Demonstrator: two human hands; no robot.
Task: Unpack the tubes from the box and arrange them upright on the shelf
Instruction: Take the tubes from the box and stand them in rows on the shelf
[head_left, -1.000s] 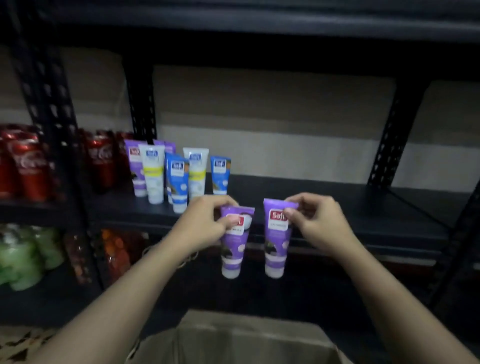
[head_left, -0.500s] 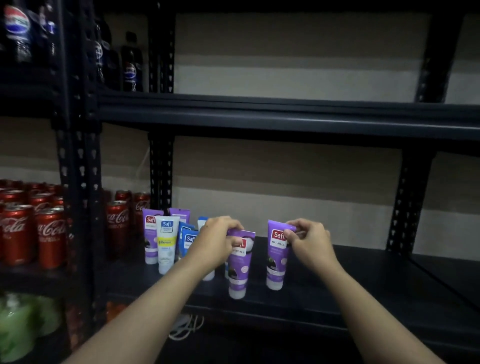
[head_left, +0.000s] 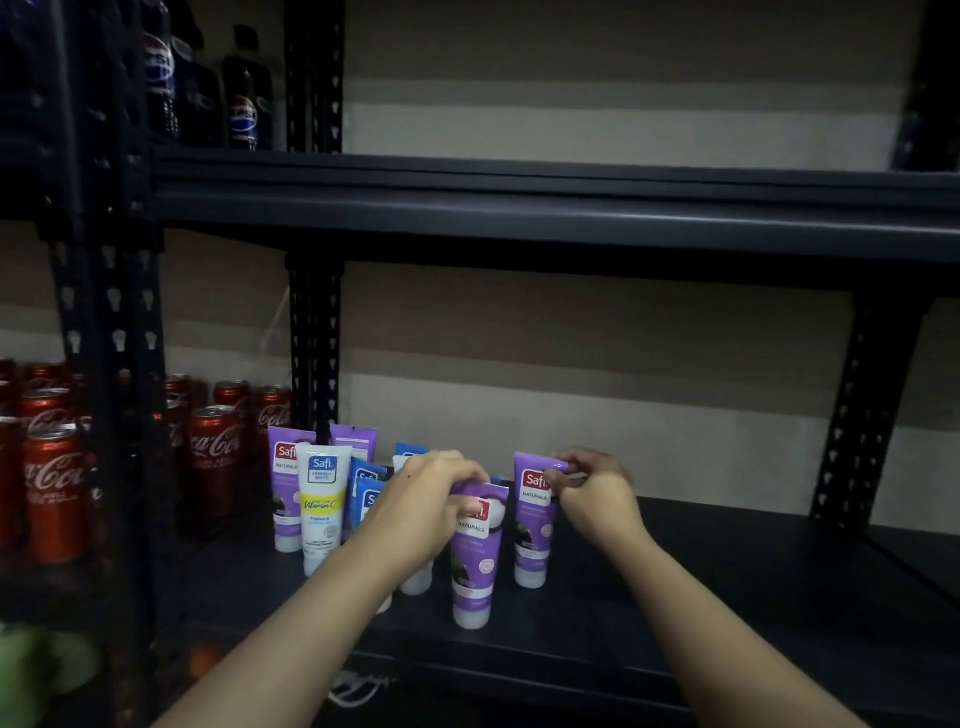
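Both hands are up at the dark metal shelf (head_left: 727, 561), each pinching a purple Safi Naturals tube by its flat crimped top. The left hand (head_left: 415, 512) has fingers curled down over the crimp of the nearer purple tube (head_left: 475, 561), which stands cap-down close to the front edge, w/ the cap looking like it's on the board. The right hand (head_left: 592, 493) grips the top corner of the further purple tube (head_left: 532, 525), thumb & fingertips closed on the crimp; that one is also cap-down, just beside the first & a bit further back.

Holding by the crimp makes sense: the cap is the only flat base, so steering from the top lets each tube settle plumb before letting go. Both look roughly upright, the left one maybe leaning a touch twd the camera.

To the left stands the earlier cluster: a white Perfect White tube (head_left: 321, 506) w/ yellow band in front, another purple tube (head_left: 284, 493) behind it, blue tubes (head_left: 366, 493) partly hidden by the left arm. The new pair extends that row rightward, where the board is bare.

Coca-Cola cans (head_left: 215, 441) fill the next bay to the left, Pepsi bottles (head_left: 244, 98) the level above. The box isn't in view, so can't say how many tubes remain. Risk I'd flag: the nearer tube sits close to the front lip & near its neighbours, so a nudge on release could topple several.
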